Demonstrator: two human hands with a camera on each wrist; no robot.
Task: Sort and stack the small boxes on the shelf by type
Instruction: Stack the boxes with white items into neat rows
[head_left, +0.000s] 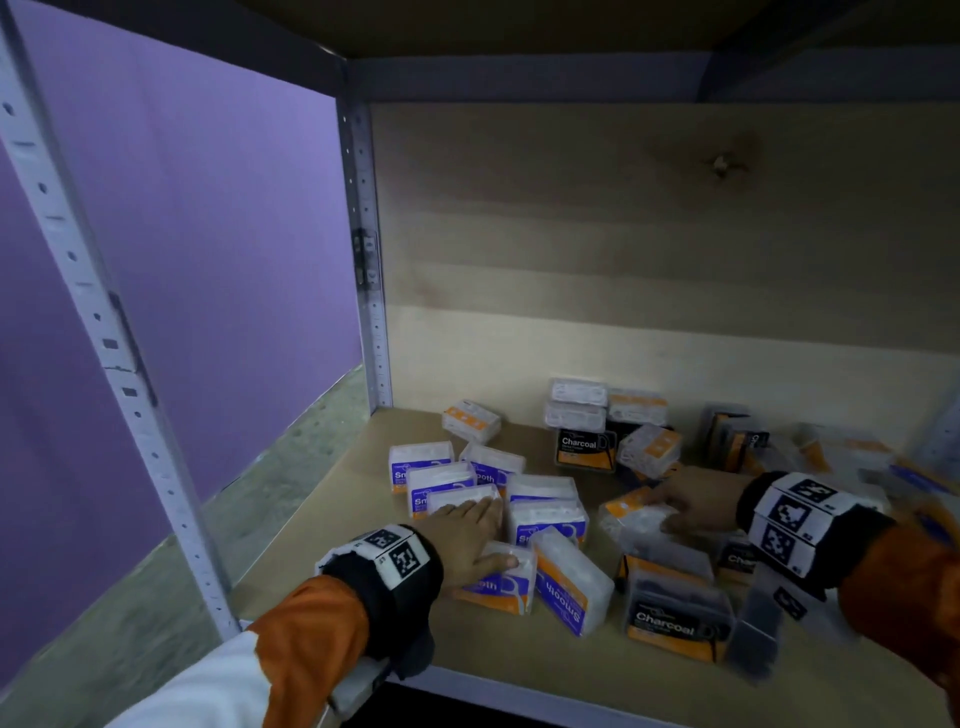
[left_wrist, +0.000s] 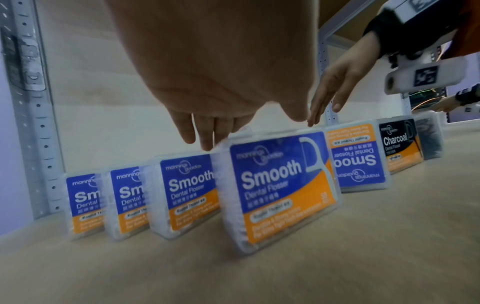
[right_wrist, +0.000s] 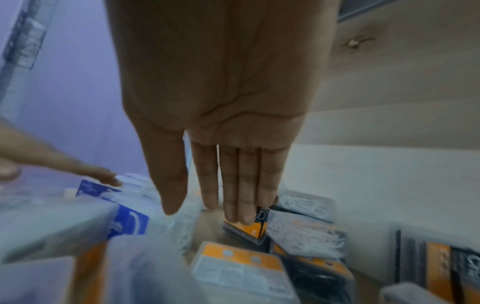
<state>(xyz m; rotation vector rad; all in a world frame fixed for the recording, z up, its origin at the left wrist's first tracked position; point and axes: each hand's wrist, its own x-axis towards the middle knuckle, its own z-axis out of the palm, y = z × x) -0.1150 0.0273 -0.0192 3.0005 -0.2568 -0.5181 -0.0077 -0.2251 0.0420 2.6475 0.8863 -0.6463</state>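
1. Shelf (head_left: 363, 561) first — it is a wooden board with a wooden back wall, and all the small boxes sit on it. We see a grey metal post (head_left: 371, 291) at its back left corner.

2. Smooth boxes (head_left: 439, 480) come next. These blue and orange ones stand on edge close together on the left side of the shelf, labels facing us. We think they stand that way so the same kind stays in one group.

3. Charcoal boxes (head_left: 587, 449) are the black and orange ones. They lie mixed with clear-backed boxes in a messy pile on the right, so we think that side is not sorted yet.

4. Our left hand (head_left: 467, 540) lies flat on top of the Smooth boxes with its fingers straight and together. It grips nothing. We guess it steadies the row so the boxes do not tip.

5. Our right hand (head_left: 696, 501) reaches into the pile with its fingers straight too — it rests on a clear box (head_left: 636, 517) with an orange strip. It is not wrapped around it.
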